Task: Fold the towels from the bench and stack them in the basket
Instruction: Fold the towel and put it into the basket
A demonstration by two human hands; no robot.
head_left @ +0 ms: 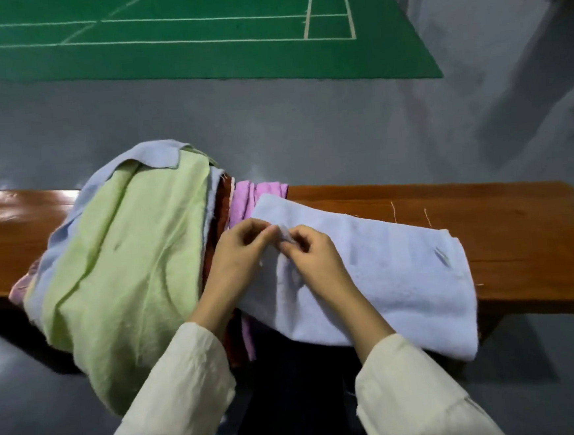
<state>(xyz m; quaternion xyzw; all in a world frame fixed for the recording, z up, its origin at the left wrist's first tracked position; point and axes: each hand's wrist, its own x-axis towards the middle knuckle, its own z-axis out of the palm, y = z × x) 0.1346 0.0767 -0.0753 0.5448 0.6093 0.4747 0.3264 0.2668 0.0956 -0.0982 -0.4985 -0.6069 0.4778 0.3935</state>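
Note:
A pale blue towel (386, 271) lies folded across the brown wooden bench (505, 220), its near edge hanging over the front. My left hand (237, 255) and my right hand (313, 260) meet over its left end, and both pinch a small raised bit of the blue cloth between their fingertips. To the left sits a heap of towels with a light green towel (117, 265) on top, another blue one (150, 156) behind it, and pink (246, 200) and dark red ones tucked under. No basket is in view.
The bench runs left to right across the view over a grey floor (305, 119). A green court mat (195, 35) with white lines lies beyond. Loose threads lie on the bench to the right of the towel.

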